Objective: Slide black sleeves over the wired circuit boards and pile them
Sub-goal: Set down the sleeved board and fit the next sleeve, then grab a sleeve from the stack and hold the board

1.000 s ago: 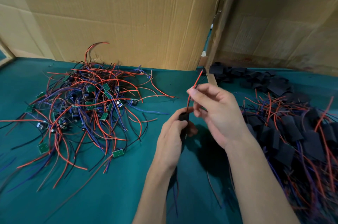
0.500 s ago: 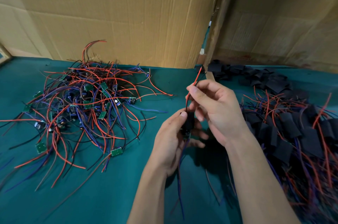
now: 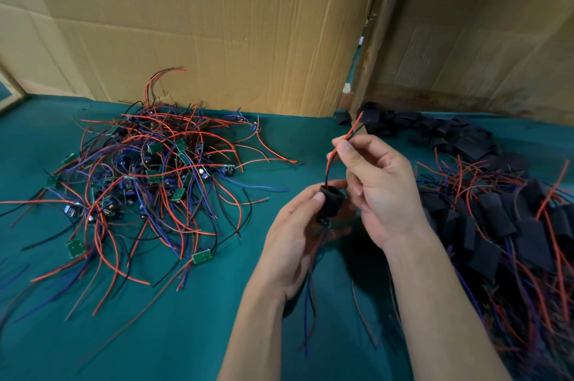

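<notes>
My left hand (image 3: 295, 234) pinches a black sleeve (image 3: 330, 202) that sits over a small circuit board; blue wires hang below the hand. My right hand (image 3: 377, 185) pinches that board's red and black wires (image 3: 341, 144) above the sleeve, holding them up and taut. A tangled heap of bare green boards with red, blue and black wires (image 3: 149, 181) lies on the left. To the right lies a pile of sleeved boards (image 3: 503, 225). Loose black sleeves (image 3: 435, 132) lie at the back right.
The work surface is a teal cloth (image 3: 192, 318). Upright cardboard sheets (image 3: 217, 23) stand along the back, with a printed carton (image 3: 497, 23) behind the sleeves. Stray wires trail over the cloth near my forearms.
The sleeve has slid further down the wires and now covers the board in my left hand. My right hand keeps the wire ends pinched higher up.
</notes>
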Tool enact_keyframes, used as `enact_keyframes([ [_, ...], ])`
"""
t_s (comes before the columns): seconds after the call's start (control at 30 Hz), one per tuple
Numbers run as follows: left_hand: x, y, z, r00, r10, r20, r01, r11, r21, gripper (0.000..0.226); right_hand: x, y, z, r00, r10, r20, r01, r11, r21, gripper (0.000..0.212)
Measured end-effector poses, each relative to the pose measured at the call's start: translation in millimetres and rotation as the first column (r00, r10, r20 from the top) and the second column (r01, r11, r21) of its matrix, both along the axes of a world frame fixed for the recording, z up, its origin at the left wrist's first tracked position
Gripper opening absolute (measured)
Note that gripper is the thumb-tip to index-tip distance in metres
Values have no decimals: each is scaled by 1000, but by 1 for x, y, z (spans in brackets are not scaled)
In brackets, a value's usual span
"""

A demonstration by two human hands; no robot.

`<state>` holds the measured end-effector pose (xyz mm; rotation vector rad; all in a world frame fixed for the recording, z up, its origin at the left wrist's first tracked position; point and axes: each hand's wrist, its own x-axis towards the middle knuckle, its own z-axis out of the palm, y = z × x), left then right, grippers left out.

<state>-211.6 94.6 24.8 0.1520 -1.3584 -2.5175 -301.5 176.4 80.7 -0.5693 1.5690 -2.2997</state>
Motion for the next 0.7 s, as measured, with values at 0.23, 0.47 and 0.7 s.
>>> enact_keyframes([
  [0.23, 1, 0, -2, 999, -20, 28, 20, 1000, 9, 32, -8, 5, -6, 997, -42, 58, 37, 996, 85, 7],
  [0.47, 5, 3, 4, 989, -131, -66, 139, 982, 127, 39, -9, 4, -7, 992, -48, 119, 35, 993, 108, 16],
  [0.7, 5, 2, 2, 977, -200, -69, 207, 972, 114, 42, -10, 5, -6, 990, -70, 122, 55, 991, 122, 20],
])
